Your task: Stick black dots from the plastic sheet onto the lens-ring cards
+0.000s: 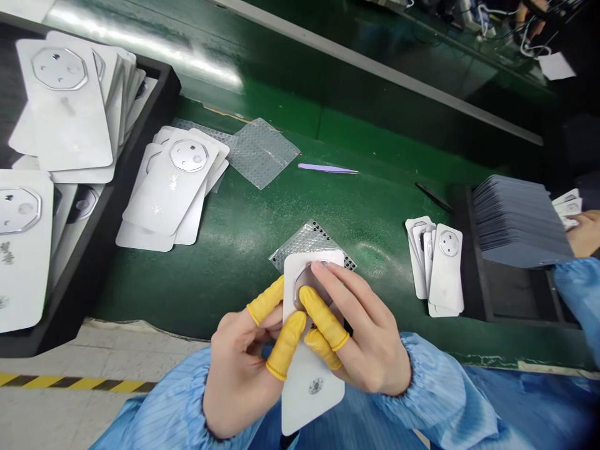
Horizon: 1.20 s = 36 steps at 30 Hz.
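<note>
In front of me I hold a white phone back cover with a rounded octagonal camera ring at its top and a small round dark mark lower down. My left hand, in yellow finger cots on thumb and forefinger, is closed on the cover's left edge. Yellow cots also sheathe the thumb and forefinger of my right hand, which are bent against the cover by the camera ring. Its other fingers rest over the ring and hide part of it. Just behind the cover lies a clear sheet with black dots.
Purple tweezers and a clear textured sheet lie on the green bench. White covers are piled at left, in a black tray, and at right. Beside a grey stack, another person's hand holds small covers.
</note>
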### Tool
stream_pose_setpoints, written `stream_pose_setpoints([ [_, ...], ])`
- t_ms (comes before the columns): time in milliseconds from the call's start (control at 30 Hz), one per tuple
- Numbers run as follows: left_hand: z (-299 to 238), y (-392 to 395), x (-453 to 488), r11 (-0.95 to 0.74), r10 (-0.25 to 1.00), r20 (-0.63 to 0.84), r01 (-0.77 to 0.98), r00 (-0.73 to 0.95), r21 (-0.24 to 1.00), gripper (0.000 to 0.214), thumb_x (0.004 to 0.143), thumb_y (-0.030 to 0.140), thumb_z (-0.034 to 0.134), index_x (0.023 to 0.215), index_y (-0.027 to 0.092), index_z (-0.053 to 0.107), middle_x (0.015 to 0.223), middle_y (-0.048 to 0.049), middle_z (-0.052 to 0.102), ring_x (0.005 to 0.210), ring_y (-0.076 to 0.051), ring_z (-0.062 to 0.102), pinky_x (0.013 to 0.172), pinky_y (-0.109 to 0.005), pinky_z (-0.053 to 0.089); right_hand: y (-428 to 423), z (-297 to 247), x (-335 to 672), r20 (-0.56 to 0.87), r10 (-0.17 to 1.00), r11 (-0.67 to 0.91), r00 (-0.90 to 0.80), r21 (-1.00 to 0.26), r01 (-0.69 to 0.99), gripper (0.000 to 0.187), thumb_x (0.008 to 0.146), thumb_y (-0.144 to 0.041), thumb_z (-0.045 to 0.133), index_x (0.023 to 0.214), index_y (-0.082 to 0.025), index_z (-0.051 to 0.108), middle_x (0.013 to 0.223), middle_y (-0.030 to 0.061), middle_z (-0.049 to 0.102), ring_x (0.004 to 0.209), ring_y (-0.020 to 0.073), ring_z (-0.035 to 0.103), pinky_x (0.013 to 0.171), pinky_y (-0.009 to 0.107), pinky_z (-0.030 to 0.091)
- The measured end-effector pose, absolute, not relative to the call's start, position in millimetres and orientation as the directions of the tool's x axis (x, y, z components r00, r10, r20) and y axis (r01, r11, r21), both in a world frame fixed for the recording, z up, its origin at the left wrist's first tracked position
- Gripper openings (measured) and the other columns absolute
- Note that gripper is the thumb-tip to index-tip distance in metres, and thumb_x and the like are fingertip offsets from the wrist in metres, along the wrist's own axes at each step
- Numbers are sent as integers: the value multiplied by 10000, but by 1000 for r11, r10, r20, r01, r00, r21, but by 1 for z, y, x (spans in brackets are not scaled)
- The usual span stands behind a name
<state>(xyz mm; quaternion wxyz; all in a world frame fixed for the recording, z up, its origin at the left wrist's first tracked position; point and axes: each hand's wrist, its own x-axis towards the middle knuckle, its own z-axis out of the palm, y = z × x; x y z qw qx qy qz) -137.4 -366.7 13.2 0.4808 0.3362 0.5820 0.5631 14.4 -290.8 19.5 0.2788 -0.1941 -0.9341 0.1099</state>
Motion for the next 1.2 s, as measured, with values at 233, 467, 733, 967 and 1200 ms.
stream_pose_setpoints([
  [233, 15, -363, -136, 13, 949, -20, -26, -314, 1000, 404, 699, 51, 738, 1008, 310, 749, 592, 63, 684, 501, -93, 613, 493, -138, 514, -280, 11, 14, 506, 535, 754, -676, -646, 114, 359, 935, -224, 439, 1263, -154, 568, 1391, 155, 506, 1258, 277, 517, 991, 508, 507],
  [467, 26, -353, -137, 75, 950, -173, -352, -258, 933, 273, 780, 92, 690, 965, 281, 756, 717, 23, 765, 572, -104, 688, 527, -129, 551, -283, 16, 11, 261, 932, 288, -252, -955, 77, 459, 809, -120, 661, 1224, -310, 613, 1255, 25, 635, 1111, 220, 635, 921, 404, 581],
  [733, 28, -348, -135, 276, 882, -418, -480, -217, 833, 141, 703, 210, 791, 841, 183, 786, 686, -30, 760, 551, -134, 686, 516, -157, 552, -291, 14, 1, 55, 989, 56, -139, -998, 1, 370, 748, -105, 729, 1051, -317, 709, 909, -41, 761, 736, 135, 730, 683, 246, 652],
  [967, 26, -347, -138, 222, 900, -355, -434, -253, 873, 89, 690, 194, 792, 780, 190, 788, 667, -30, 762, 537, -152, 686, 487, -187, 551, -294, 13, 1, 151, 971, 161, -184, -986, 40, 379, 782, -113, 702, 1111, -300, 688, 941, -11, 756, 729, 159, 731, 660, 282, 658],
  [1200, 24, -346, -142, 171, 906, -305, -404, -294, 898, 155, 621, 302, 855, 741, 219, 801, 627, -25, 753, 499, -140, 662, 469, -184, 543, -301, 8, 3, 271, 936, 296, -225, -951, 85, 436, 816, -112, 669, 1190, -332, 633, 935, -11, 737, 716, 154, 692, 599, 302, 631],
])
